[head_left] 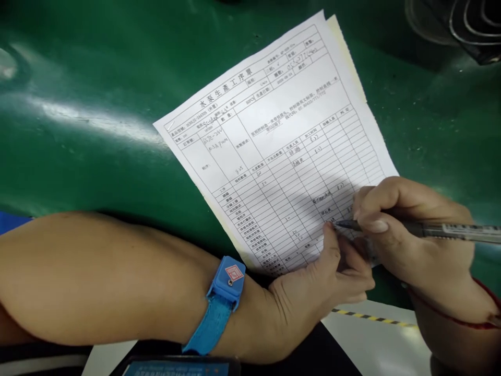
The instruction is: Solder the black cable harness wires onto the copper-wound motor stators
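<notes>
A printed paper form [274,141] with a ruled table and handwritten entries lies tilted on the green surface, a yellowish sheet [344,52] showing along its edges underneath. My right hand [415,235] grips a dark pen [438,230], its tip at a row low on the form. Across the form's lower edge, my left hand [317,277] rests with its thumb on the print near the pen tip. Its other fingers curl at the paper's edge and are partly hidden. A blue wrist strap [219,313] circles my left wrist; a thin red cord [465,325] is on my right.
The shiny green tabletop [97,156] spreads around the paper. At the top right corner stands a dark object with curved metal rings [469,26]. A dark-framed item with a blue face [176,369] shows at the bottom edge. Below, yellow-black tape [376,317] marks the pale floor.
</notes>
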A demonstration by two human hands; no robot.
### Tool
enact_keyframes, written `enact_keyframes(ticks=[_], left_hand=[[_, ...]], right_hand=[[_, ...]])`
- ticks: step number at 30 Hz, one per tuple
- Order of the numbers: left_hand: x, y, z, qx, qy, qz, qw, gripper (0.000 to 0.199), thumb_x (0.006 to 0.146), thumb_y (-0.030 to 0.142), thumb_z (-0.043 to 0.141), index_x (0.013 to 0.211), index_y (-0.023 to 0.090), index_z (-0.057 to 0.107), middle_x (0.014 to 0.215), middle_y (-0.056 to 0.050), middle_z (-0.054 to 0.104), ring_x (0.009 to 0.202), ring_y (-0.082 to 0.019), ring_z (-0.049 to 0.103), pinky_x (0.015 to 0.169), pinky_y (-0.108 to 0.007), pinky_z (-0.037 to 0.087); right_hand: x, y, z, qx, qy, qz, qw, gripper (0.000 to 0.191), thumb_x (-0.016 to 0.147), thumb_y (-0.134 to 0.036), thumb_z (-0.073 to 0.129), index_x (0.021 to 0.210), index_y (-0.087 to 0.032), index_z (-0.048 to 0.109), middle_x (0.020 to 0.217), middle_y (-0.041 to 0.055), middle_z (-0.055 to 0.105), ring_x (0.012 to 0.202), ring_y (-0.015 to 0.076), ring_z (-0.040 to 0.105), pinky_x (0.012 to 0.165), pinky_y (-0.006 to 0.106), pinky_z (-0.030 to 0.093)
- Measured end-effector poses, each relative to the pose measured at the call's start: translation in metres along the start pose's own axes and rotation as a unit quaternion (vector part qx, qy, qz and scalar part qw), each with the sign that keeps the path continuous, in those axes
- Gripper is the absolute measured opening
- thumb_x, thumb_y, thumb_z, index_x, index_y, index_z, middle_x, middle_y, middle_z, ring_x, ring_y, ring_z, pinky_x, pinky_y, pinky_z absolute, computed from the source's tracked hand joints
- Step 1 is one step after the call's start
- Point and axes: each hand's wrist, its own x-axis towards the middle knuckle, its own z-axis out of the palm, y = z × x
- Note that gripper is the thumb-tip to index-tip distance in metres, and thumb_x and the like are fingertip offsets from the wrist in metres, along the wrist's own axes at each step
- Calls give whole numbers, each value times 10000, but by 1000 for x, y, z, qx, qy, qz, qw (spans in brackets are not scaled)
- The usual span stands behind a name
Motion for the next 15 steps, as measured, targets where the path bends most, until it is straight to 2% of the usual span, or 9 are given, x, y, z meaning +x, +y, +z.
enact_keyframes(ticks=[2,5,7,10,12,14,15], left_hand=[[1,-2,-3,75,-10,68,995,263,771,-17,545,906,119,725,1147,-42,670,1310,-219,476,1204,-440,322],[2,-2,-5,145,-37,106,983,305,825,26,492,988,139,724,1182,-41,659,1296,-217,496,1205,-460,313],[2,-1,-4,164,-49,123,978,327,850,42,449,990,151,724,1149,-38,668,1270,-223,520,1198,-501,308],[1,-1,-1,138,-29,140,980,316,830,22,449,903,150,729,1048,-33,684,1249,-244,536,1194,-551,288],[1,-3,0,72,-22,104,992,296,783,-21,484,873,132,722,1075,-48,671,1288,-252,497,1177,-521,346],[1,-4,0,-55,-21,26,998,309,758,-60,487,904,103,705,1167,-83,630,1312,-240,469,1102,-429,473],[2,-4,0,-140,-13,-26,990,324,768,-66,468,950,87,688,1203,-108,602,1299,-229,480,1029,-378,539]], right_hand=[[0,-1,-1,9,-11,9,1000,130,827,-178,683,729,-209,603,595,-14,556,500,112,493,418,239,395],[1,-4,-3,31,-19,27,999,128,812,-147,683,736,-212,603,650,-1,562,564,126,519,453,243,422],[2,-6,-4,36,-32,32,998,139,771,-136,709,759,-214,595,690,2,559,585,131,516,449,246,416],[1,-7,-4,24,-52,40,998,183,760,-135,719,728,-214,557,646,-19,534,528,113,482,408,237,377],[0,-7,-3,-6,-39,34,999,200,782,-132,708,691,-208,548,597,-30,540,480,96,476,393,224,378],[0,-7,-1,-41,-6,27,999,179,769,-117,721,715,-202,572,615,-23,587,474,93,506,396,213,406],[0,-7,0,-51,7,25,998,179,757,-111,730,730,-200,578,637,-17,607,492,98,528,409,214,422]])
